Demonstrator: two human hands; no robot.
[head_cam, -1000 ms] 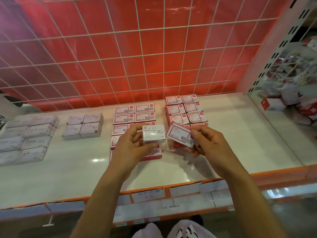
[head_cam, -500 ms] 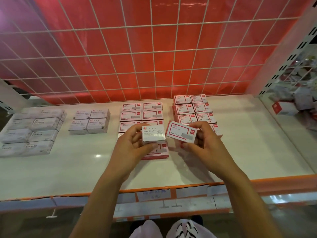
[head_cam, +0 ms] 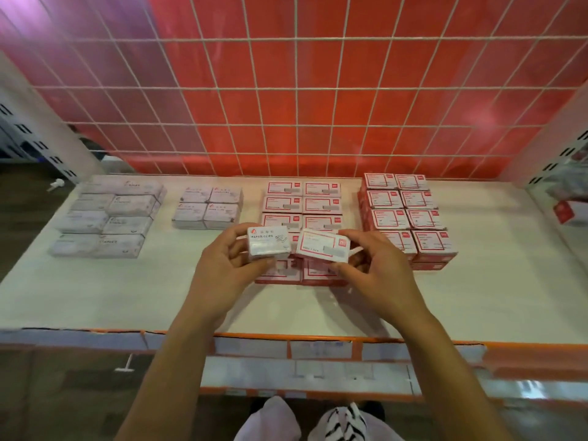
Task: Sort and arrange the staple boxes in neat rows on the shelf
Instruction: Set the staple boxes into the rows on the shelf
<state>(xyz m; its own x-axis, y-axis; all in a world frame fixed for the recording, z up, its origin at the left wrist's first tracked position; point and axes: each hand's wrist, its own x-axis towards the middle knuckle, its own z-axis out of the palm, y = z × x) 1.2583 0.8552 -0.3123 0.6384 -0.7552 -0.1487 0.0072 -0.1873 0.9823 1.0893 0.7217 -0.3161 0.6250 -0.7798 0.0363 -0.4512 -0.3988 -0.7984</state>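
Head cam, mid-frame: left hand (head_cam: 227, 268) has fingers curled round a white paper clips box (head_cam: 269, 243), right hand (head_cam: 378, 272) pinches a red-bordered box (head_cam: 323, 248), both boxes held just above the red stacks (head_cam: 302, 211) on the shelf (head_cam: 127, 297).

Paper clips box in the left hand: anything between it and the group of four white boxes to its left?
Nothing visible. The paper clips box in the left hand is held just right of the four white boxes, with only bare shelf between them. The right hand and its red-bordered box are on the other side.
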